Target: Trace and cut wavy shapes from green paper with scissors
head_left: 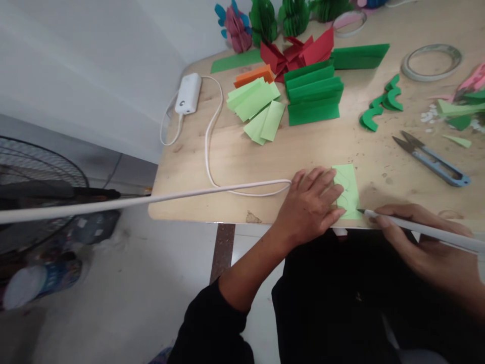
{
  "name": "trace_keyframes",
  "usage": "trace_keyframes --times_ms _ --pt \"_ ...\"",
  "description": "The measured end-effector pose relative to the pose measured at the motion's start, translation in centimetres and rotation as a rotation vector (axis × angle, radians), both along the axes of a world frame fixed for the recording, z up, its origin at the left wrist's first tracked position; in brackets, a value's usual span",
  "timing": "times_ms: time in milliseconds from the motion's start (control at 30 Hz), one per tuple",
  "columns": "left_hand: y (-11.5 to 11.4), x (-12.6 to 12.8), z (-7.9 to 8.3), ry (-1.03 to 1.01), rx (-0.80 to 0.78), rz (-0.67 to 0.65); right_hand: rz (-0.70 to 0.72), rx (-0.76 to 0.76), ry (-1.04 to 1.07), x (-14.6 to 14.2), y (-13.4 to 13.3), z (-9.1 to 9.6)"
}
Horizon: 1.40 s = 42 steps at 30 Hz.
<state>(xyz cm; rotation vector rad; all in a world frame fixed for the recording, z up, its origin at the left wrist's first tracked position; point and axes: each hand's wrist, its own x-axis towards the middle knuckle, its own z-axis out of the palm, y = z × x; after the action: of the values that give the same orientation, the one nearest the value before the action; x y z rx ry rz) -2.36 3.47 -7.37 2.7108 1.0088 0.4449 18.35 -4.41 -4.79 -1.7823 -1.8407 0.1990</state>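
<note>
Near the table's front edge lies a light green paper piece [350, 189] with faint curved pencil lines on it. My left hand [312, 199] rests flat with its fingertips over the paper's left side, hiding part of the drawing. In my right hand [420, 242] is a white pencil [428, 225], its dark tip at the paper's lower right corner. Above the hands are folded light green papers [255, 103], folded dark green papers [314, 93] and red papers [297, 55]. To the right lie wavy-cut green paper pieces [381, 106] and blue-handled thread snips [432, 159].
A white power bank [188, 93] sits at the table's left, its white cable [208, 136] looping toward my left hand. Tape rolls [432, 62] and paper scraps [460, 116] lie at right. Paper honeycomb figures [263, 23] stand at the back. A fan [34, 187] is at the left.
</note>
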Motion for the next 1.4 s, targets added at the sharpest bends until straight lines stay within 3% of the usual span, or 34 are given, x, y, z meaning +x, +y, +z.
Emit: trace_keyframes --times_ms 767,967,1400 --pt "0.02 -0.02 0.02 0.002 0.004 -0.002 0.012 -0.018 0.030 0.07 -0.28 -0.26" --pt "-0.01 -0.02 0.14 0.011 -0.006 -0.003 -0.126 -0.101 0.078 0.27 -0.16 0.26" --pt "-0.03 0.02 0.05 -0.011 0.010 -0.001 0.016 -0.001 -0.058 0.56 -0.08 -0.17"
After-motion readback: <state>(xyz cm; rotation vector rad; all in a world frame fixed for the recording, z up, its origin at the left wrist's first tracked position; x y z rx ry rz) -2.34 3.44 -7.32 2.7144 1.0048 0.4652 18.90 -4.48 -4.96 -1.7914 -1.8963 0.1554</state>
